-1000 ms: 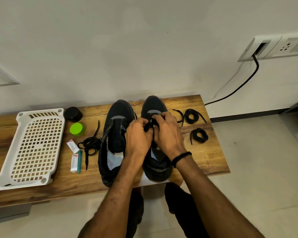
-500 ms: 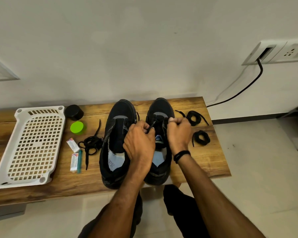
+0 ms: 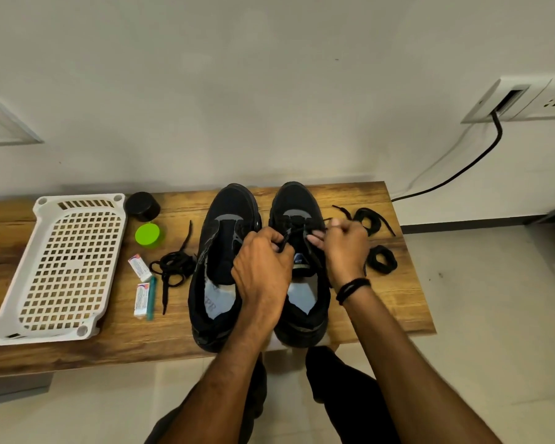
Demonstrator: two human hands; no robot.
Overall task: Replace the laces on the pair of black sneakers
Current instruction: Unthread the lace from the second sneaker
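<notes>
Two black sneakers stand side by side on the wooden bench (image 3: 382, 302), toes toward the wall. The left sneaker (image 3: 220, 251) has no lace in its eyelets. Over the right sneaker (image 3: 297, 206), my left hand (image 3: 263, 267) pinches one end of a black lace (image 3: 289, 235) and my right hand (image 3: 345, 248) pinches the other end. The lace runs between my hands across the shoe's eyelets. A loose black lace (image 3: 172, 267) lies tangled left of the shoes. Two coiled black laces (image 3: 370, 219) (image 3: 382, 259) lie to the right.
A white perforated tray (image 3: 68, 267) sits at the bench's left. Beside it are a black jar (image 3: 142, 206), a green lid (image 3: 148, 234) and two small tubes (image 3: 139, 267) (image 3: 143, 298). A black cable (image 3: 462, 169) hangs from a wall socket at right.
My hands have drawn apart sideways over the right sneaker, my right hand moving right, pulling the lace taut across the eyelets. The view has shifted slightly.
</notes>
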